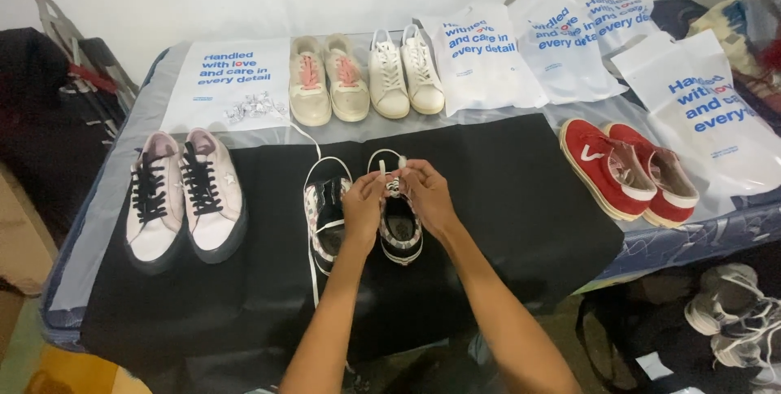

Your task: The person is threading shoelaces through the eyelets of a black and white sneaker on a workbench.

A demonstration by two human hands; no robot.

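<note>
Fingers of left hand [362,203] & right hand [427,192] pinch the white lace [393,168] at the toe of a dark low sneaker w/ patterned trim [400,227], mid black mat [504,199] on counter [122,191]. Its twin sneaker [324,219] touches left. Open mat to the right & near edge. Pink pair w/ black laces [183,199] left, red pair [626,168] right, beige pair [329,78], white pair [405,73] & white printed bags [488,56] behind.

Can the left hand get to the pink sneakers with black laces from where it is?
Probably yes. The left hand is busy at the patterned sneaker alongside the right hand, but only bare black mat lies between it and the pink sneakers.
</note>
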